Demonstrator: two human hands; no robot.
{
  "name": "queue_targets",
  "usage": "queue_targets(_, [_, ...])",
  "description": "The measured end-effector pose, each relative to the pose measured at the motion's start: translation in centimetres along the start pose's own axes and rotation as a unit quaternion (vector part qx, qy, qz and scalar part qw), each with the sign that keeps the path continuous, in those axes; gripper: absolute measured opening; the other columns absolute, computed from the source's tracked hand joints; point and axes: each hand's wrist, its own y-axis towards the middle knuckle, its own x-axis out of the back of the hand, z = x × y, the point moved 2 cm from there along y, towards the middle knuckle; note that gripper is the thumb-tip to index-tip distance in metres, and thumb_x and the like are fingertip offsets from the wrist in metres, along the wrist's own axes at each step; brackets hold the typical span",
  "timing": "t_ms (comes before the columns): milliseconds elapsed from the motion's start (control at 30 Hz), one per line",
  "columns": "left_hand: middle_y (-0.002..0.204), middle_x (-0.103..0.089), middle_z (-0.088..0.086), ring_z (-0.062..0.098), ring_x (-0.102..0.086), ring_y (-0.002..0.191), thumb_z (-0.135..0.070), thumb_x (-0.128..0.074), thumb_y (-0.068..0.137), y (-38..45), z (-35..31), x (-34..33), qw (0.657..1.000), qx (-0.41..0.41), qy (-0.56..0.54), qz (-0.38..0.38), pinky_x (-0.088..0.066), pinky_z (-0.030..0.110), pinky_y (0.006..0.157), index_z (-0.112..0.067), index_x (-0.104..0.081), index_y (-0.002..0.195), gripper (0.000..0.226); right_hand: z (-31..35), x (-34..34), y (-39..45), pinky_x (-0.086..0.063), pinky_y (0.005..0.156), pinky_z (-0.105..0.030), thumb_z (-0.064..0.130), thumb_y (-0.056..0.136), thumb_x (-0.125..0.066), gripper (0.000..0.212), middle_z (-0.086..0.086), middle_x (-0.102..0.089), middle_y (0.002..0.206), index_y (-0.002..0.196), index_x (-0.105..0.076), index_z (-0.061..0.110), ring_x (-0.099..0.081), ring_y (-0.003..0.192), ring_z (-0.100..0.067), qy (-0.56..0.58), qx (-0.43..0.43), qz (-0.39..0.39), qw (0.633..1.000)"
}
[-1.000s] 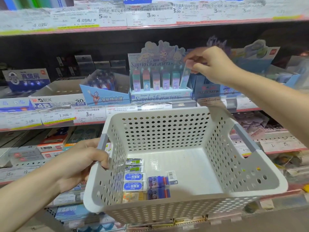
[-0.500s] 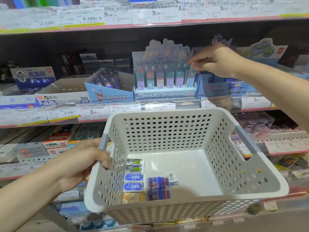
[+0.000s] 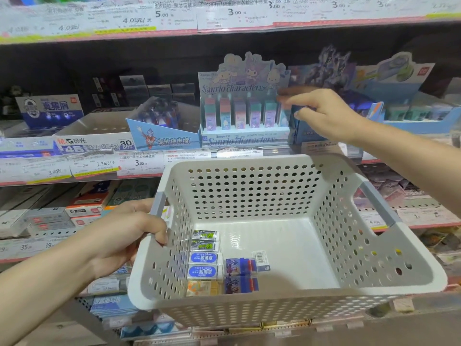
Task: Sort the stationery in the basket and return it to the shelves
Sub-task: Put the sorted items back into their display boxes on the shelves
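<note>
I'm gripping basket [image 3: 249,171] handle with left hand [image 3: 129,236]; right hand [image 3: 321,113] hovering loose-fingered, holding nothing, beside Sanrio display [image 3: 245,116]; 7 erasers [image 3: 204,258] lying inside basket.

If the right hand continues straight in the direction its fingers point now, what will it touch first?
The right hand points left along the shelf, its blurred fingertips beside the Sanrio display box. It would probably first meet the rightmost upright eraser in that box, though depth is unclear.
</note>
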Motion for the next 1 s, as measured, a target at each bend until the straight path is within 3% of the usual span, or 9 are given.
queue_targets(67, [0.074, -0.058, 0.022, 0.034, -0.052, 0.071, -0.007, -0.062, 0.023, 0.0, -0.1, -0.1, 1.000, 0.001, 0.003, -0.003, -0.036, 0.043, 0.072, 0.004, -0.064, 0.091, 0.069, 0.2, 0.2, 0.0, -0.031, 0.086, -0.008, -0.003, 0.088, -0.042, 0.042, -0.006, -0.057, 0.132, 0.125, -0.060, 0.007, -0.048, 0.111, -0.003, -0.022, 0.022, 0.008, 0.999])
queue_targets(133, [0.070, -0.056, 0.020, 0.033, -0.050, 0.070, -0.001, -0.061, 0.029, -0.1, -0.1, -0.2, 1.000, 0.004, 0.005, -0.009, -0.033, 0.044, 0.073, 0.003, -0.064, 0.091, 0.063, 0.4, 0.4, 0.2, -0.027, 0.093, -0.010, -0.003, 0.088, -0.042, 0.044, -0.005, -0.051, 0.139, 0.128, -0.058, 0.009, -0.041, 0.116, -0.002, -0.045, 0.033, 0.026, 0.998])
queue_targets(233, [0.071, -0.053, 0.020, 0.034, -0.047, 0.073, -0.004, -0.061, 0.026, -0.1, -0.2, -0.2, 1.000, 0.003, 0.007, -0.019, -0.028, 0.045, 0.076, 0.002, -0.065, 0.090, 0.064, 0.2, 0.5, 0.4, -0.032, 0.105, -0.031, 0.006, 0.088, -0.040, 0.049, -0.010, -0.048, 0.142, 0.135, -0.051, 0.013, -0.045, 0.129, -0.024, -0.107, 0.037, 0.038, 0.993])
queue_targets(300, [0.067, -0.053, 0.018, 0.033, -0.047, 0.071, -0.006, -0.062, 0.025, -0.2, -0.2, -0.2, 1.000, 0.003, 0.001, -0.024, -0.029, 0.044, 0.074, -0.002, -0.067, 0.085, 0.061, 1.1, 0.2, -0.3, -0.035, 0.102, -0.044, 0.016, 0.080, -0.036, 0.058, -0.013, -0.050, 0.135, 0.137, -0.047, 0.013, -0.045, 0.123, -0.032, -0.147, 0.056, -0.017, 0.987])
queue_targets(400, [0.061, -0.056, 0.015, 0.029, -0.049, 0.063, -0.010, -0.062, 0.022, -0.2, -0.1, -0.3, 1.000, 0.006, -0.006, -0.025, -0.031, 0.038, 0.068, -0.009, -0.069, 0.077, 0.056, 5.1, -1.1, -2.6, -0.042, 0.089, -0.038, 0.014, 0.077, -0.040, 0.040, -0.007, -0.061, 0.104, 0.109, -0.062, 0.007, -0.055, 0.100, -0.023, -0.067, 0.153, -0.078, 0.983])
queue_targets(500, [0.070, -0.055, 0.020, 0.033, -0.045, 0.071, -0.002, -0.061, 0.028, -0.1, -0.1, -0.6, 0.999, 0.013, -0.001, -0.031, -0.027, 0.042, 0.070, 0.000, -0.066, 0.087, 0.059, 9.0, -5.2, -5.8, -0.048, 0.071, -0.030, 0.015, 0.080, -0.042, 0.026, 0.002, -0.067, 0.078, 0.082, -0.067, 0.011, -0.060, 0.074, -0.016, -0.006, 0.178, 0.162, 0.971])
queue_targets(633, [0.062, -0.054, 0.017, 0.025, -0.049, 0.053, -0.003, -0.060, 0.027, 0.0, 0.1, -1.2, 0.999, 0.008, 0.001, -0.035, -0.029, 0.035, 0.064, -0.007, -0.070, 0.078, 0.052, 9.0, -12.7, -9.3, -0.053, 0.077, -0.035, 0.019, 0.087, -0.050, 0.027, -0.012, -0.067, 0.104, 0.105, -0.065, 0.005, -0.062, 0.094, -0.028, -0.115, 0.128, 0.459, 0.872])
queue_targets(767, [0.055, -0.057, 0.012, 0.022, -0.052, 0.043, 0.004, -0.053, 0.042, -0.3, 0.3, -1.7, 0.999, 0.011, -0.029, -0.032, -0.044, 0.025, 0.051, -0.013, -0.070, 0.068, 0.035, 7.0, -17.0, -10.3, -0.051, 0.074, -0.033, 0.043, 0.086, -0.060, 0.045, -0.015, -0.063, 0.108, 0.100, -0.066, 0.001, -0.062, 0.096, -0.031, -0.188, 0.112, 0.529, 0.820])
queue_targets(1000, [0.055, -0.055, 0.012, 0.023, -0.048, 0.047, 0.003, -0.054, 0.042, -0.8, 0.5, -2.3, 0.998, 0.003, -0.032, -0.057, -0.034, 0.029, 0.059, -0.014, -0.070, 0.070, 0.036, 6.0, -18.5, -9.9, -0.051, 0.072, -0.033, 0.039, 0.083, -0.066, 0.039, -0.013, -0.065, 0.105, 0.098, -0.068, 0.003, -0.061, 0.095, -0.030, -0.192, 0.135, 0.514, 0.825])
